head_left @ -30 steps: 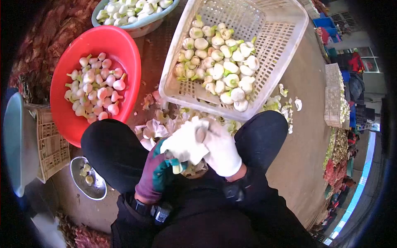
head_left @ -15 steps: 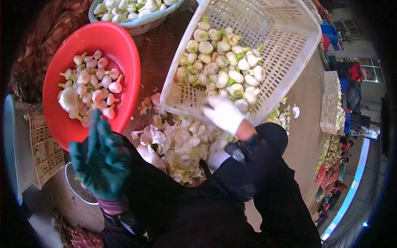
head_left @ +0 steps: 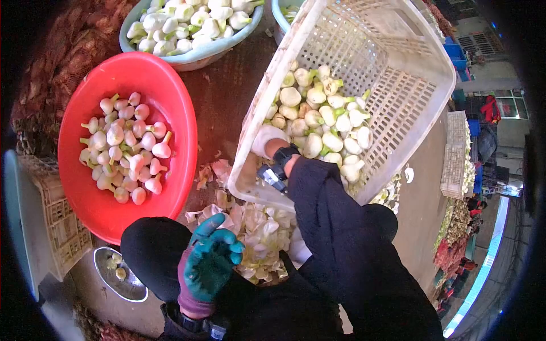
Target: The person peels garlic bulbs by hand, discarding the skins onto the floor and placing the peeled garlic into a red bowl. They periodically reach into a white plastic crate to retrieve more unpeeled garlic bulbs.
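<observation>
My left hand (head_left: 214,262), in a green-coated glove with a purple cuff, is above my lap, thumb apart and fingers loosely curled, with nothing visible in it. My right hand (head_left: 266,140), in a white glove, reaches into the near left part of a white plastic crate (head_left: 398,105). Its fingers are hidden, so I cannot see what it holds. Garlic bulbs (head_left: 327,116) with short green stems lie in the tilted crate. A red basin (head_left: 116,219) on the left holds pinkish-white garlic bulbs (head_left: 128,142). Peeled garlic skins (head_left: 261,233) are heaped between my legs.
A pale blue basin (head_left: 193,54) full of white bulbs stands beyond the red one. A metal bowl (head_left: 120,275) with a few pieces sits at lower left, beside a beige crate (head_left: 62,221). Mesh sacks (head_left: 62,62) are piled far left. Stacked crates (head_left: 454,153) stand right.
My left hand has moved right and toward my body, away from the red basin. My right hand has gone from the crate's near rim down into it. The view has shifted.
</observation>
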`<state>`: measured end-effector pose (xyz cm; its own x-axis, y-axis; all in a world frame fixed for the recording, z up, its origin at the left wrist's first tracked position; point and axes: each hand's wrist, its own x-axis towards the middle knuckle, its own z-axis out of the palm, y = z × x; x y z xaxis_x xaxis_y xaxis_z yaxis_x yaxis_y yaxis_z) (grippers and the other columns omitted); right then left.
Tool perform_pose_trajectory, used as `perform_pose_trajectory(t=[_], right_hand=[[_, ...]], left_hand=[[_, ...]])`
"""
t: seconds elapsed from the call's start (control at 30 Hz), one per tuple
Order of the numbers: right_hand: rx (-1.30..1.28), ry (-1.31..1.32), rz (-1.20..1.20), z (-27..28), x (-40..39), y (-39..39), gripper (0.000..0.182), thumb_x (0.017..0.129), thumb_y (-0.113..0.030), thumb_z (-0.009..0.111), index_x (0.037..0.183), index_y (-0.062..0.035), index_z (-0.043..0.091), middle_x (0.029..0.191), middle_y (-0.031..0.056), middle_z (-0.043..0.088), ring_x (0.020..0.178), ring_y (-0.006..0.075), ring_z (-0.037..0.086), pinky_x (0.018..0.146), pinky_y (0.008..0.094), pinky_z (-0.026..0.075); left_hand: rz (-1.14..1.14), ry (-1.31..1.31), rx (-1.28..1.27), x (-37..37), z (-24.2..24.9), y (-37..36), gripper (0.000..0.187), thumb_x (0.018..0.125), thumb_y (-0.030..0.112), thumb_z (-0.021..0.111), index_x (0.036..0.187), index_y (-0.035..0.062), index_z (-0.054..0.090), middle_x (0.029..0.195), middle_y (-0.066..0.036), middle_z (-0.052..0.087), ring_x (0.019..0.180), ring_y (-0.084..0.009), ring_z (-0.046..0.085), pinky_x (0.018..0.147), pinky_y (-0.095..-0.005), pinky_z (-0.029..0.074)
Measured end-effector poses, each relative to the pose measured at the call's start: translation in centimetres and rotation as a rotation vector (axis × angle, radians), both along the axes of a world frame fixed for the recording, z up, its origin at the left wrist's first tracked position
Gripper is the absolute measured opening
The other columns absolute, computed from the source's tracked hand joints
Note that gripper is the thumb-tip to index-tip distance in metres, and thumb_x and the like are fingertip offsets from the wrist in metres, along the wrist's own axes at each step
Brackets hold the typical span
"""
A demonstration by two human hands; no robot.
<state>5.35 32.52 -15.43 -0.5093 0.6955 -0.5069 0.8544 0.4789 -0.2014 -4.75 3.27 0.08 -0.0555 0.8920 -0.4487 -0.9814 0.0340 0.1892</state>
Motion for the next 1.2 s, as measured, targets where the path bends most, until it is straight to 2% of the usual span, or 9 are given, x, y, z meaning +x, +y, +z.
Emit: perform_pose_trajectory(t=[0.1, 0.17, 0.23, 0.3, 0.4, 0.47, 0.57, 0.83, 1.2], right_hand=[[-0.107, 0.132, -0.036, 2.0, 2.0, -1.1, 0.041, 0.081, -0.026, 0.051, 0.117, -0.0076, 0.059, 0.103, 0.0205, 0.068, 0.093, 0.0364, 0.066, 0.082, 0.0430, 0.051], [-0.526, 0.303, -0.225, 9.6, 2.9, -3.4, 0.054, 0.081, -0.029, 0.062, 0.125, -0.0002, 0.051, 0.090, 0.0186, 0.067, 0.083, 0.0268, 0.067, 0.076, 0.0359, 0.054], [-0.442, 0.776, -0.113, 8.1, 6.3, -7.2, 0.048, 0.082, -0.028, 0.063, 0.122, -0.0036, 0.056, 0.092, 0.0133, 0.067, 0.072, 0.0177, 0.065, 0.062, 0.0286, 0.053], [-0.786, 0.567, -0.371, 15.9, 6.2, -10.9, 0.045, 0.084, -0.019, 0.060, 0.127, -0.0062, 0.054, 0.099, 0.0117, 0.066, 0.083, 0.0154, 0.064, 0.072, 0.0281, 0.052], [-0.398, 0.834, -0.051, 17.2, 7.7, -15.2, 0.041, 0.086, -0.012, 0.054, 0.127, -0.0071, 0.054, 0.104, 0.0120, 0.065, 0.080, 0.0181, 0.065, 0.077, 0.0318, 0.053], [-0.666, 0.726, -0.300, 18.6, 8.1, -16.4, 0.040, 0.086, -0.011, 0.054, 0.125, -0.0074, 0.055, 0.107, 0.0146, 0.065, 0.085, 0.0270, 0.067, 0.083, 0.0357, 0.051], [-0.209, 0.845, -0.111, 18.2, 8.5, -18.4, 0.030, 0.084, -0.016, 0.061, 0.113, -0.0085, 0.061, 0.105, 0.0182, 0.063, 0.083, 0.0392, 0.063, 0.077, 0.0419, 0.052], [0.280, 0.516, 0.015, 19.6, 9.0, -22.3, 0.011, 0.081, -0.017, 0.062, 0.087, -0.0086, 0.057, 0.080, 0.0109, 0.058, 0.071, 0.0304, 0.062, 0.061, 0.0424, 0.051], [0.277, 0.569, 0.063, 19.6, 9.6, -23.9, 0.012, 0.078, -0.014, 0.063, 0.088, -0.0080, 0.059, 0.080, 0.0108, 0.058, 0.071, 0.0312, 0.061, 0.060, 0.0434, 0.050]], left_hand=[[-0.108, 0.222, -0.090, 0.0, 0.3, 1.0, 0.049, 0.093, 0.018, 0.053, 0.138, 0.0000, 0.041, 0.110, -0.016, 0.061, 0.096, -0.0268, 0.063, 0.083, -0.0358, 0.050], [-0.227, 0.440, -0.203, 0.2, 0.9, 1.7, 0.049, 0.092, 0.007, 0.053, 0.139, -0.0003, 0.041, 0.117, -0.013, 0.059, 0.103, -0.0209, 0.060, 0.091, -0.0341, 0.048], [-0.221, 0.504, -0.184, 1.1, 0.7, 2.1, 0.052, 0.090, 0.004, 0.055, 0.139, -0.0006, 0.040, 0.122, -0.012, 0.056, 0.107, -0.0195, 0.057, 0.094, -0.0338, 0.047], [-0.238, 0.628, -0.140, 2.1, 0.6, 2.4, 0.058, 0.088, -0.005, 0.056, 0.142, -0.0007, 0.037, 0.133, -0.010, 0.049, 0.115, -0.0167, 0.052, 0.101, -0.0319, 0.042], [-0.226, 0.760, -0.088, 3.6, 0.5, 2.4, 0.058, 0.088, -0.005, 0.056, 0.142, 0.0010, 0.037, 0.133, -0.010, 0.049, 0.115, -0.0167, 0.053, 0.101, -0.0303, 0.043], [-0.233, 0.757, -0.110, 4.0, 0.3, 1.5, 0.056, 0.087, -0.006, 0.056, 0.140, 0.0019, 0.039, 0.132, -0.011, 0.050, 0.115, -0.0176, 0.053, 0.101, -0.0298, 0.042], [-0.176, 0.673, -0.109, 4.9, 0.6, 0.5, 0.053, 0.083, -0.009, 0.057, 0.134, 0.0011, 0.045, 0.127, -0.010, 0.051, 0.113, -0.0172, 0.053, 0.098, -0.0294, 0.044], [-0.049, 1.677, -0.102, 6.5, 1.1, -1.1, 0.053, 0.069, -0.013, 0.060, 0.119, 0.0034, 0.054, 0.114, -0.012, 0.052, 0.110, -0.0240, 0.056, 0.097, -0.0329, 0.045], [-0.151, 1.835, -0.073, 5.8, 2.2, -2.5, 0.052, 0.064, -0.005, 0.066, 0.115, 0.0081, 0.061, 0.104, -0.016, 0.051, 0.096, -0.0323, 0.054, 0.083, -0.0381, 0.046]])
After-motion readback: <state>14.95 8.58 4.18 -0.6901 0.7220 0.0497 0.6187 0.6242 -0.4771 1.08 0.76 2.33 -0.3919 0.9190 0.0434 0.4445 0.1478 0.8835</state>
